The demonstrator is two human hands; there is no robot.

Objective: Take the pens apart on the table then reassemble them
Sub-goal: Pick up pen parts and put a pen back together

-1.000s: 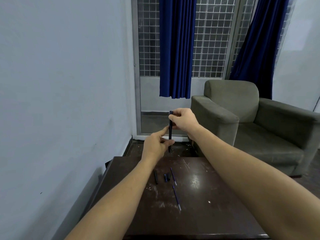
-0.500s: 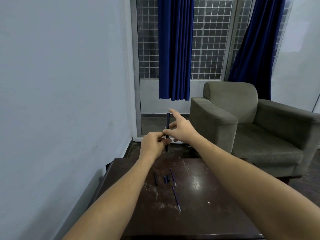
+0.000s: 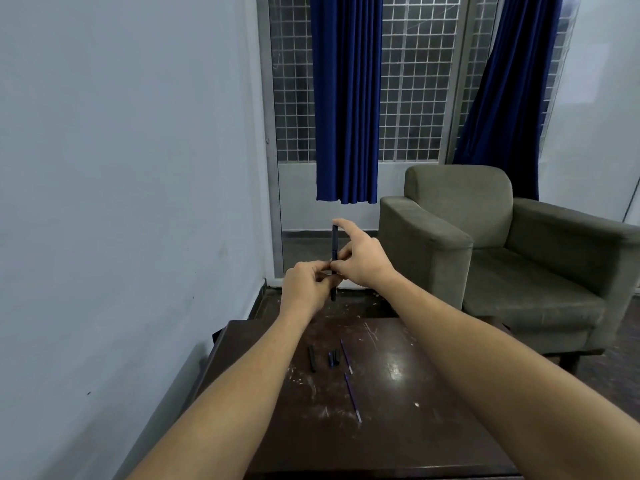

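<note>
A dark pen (image 3: 334,242) stands upright in the air above the far edge of the dark wooden table (image 3: 415,427). My left hand (image 3: 306,287) pinches its lower part. My right hand (image 3: 360,259) grips its middle between thumb and fingers, with the index finger stretched up to the pen's top end. On the table lie a dark pen barrel (image 3: 313,359), two short dark pieces (image 3: 334,358) and two thin blue refills (image 3: 346,355) (image 3: 353,398), all apart from each other.
A grey-green armchair (image 3: 502,258) stands behind the table on the right. A pale wall runs along the left. Blue curtains (image 3: 346,98) hang over a grilled window straight ahead. The tabletop is scratched and speckled with white marks.
My right hand has slid down from the pen's top to its middle and its index finger has opened upward. My left hand has closed tighter on the lower part. Parts on the table have not moved.
</note>
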